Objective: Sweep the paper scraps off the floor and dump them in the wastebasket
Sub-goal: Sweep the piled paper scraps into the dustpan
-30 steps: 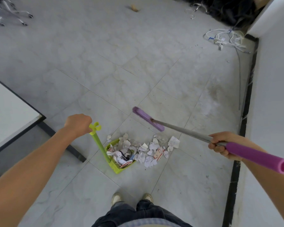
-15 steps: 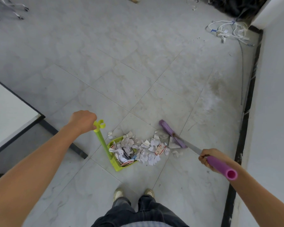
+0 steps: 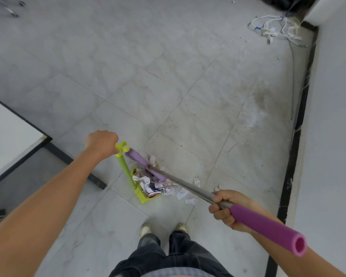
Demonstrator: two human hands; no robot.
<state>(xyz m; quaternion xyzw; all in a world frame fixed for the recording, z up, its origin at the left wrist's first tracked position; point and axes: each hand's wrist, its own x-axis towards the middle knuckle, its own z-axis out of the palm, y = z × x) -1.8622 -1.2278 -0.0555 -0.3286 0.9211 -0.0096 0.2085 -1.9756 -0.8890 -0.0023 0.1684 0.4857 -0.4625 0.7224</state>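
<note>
On the tiled floor just ahead of our shoes, we have most of the paper scraps (image 3: 148,182) gathered into the green dustpan (image 3: 143,193), with the purple broom head (image 3: 143,163) lying across the heap, blurred. Our left hand (image 3: 101,143) is closed in a fist around the top of the dustpan handle (image 3: 125,166), keeping it upright. Our right hand (image 3: 227,207) is wrapped tight around the broom pole (image 3: 190,186), just below its purple grip. We judge the sweeping nearly done: a few stray scraps (image 3: 190,198) lie outside the pan, beside its open edge. We see no wastebasket, so the dumping is all yet to come.
</note>
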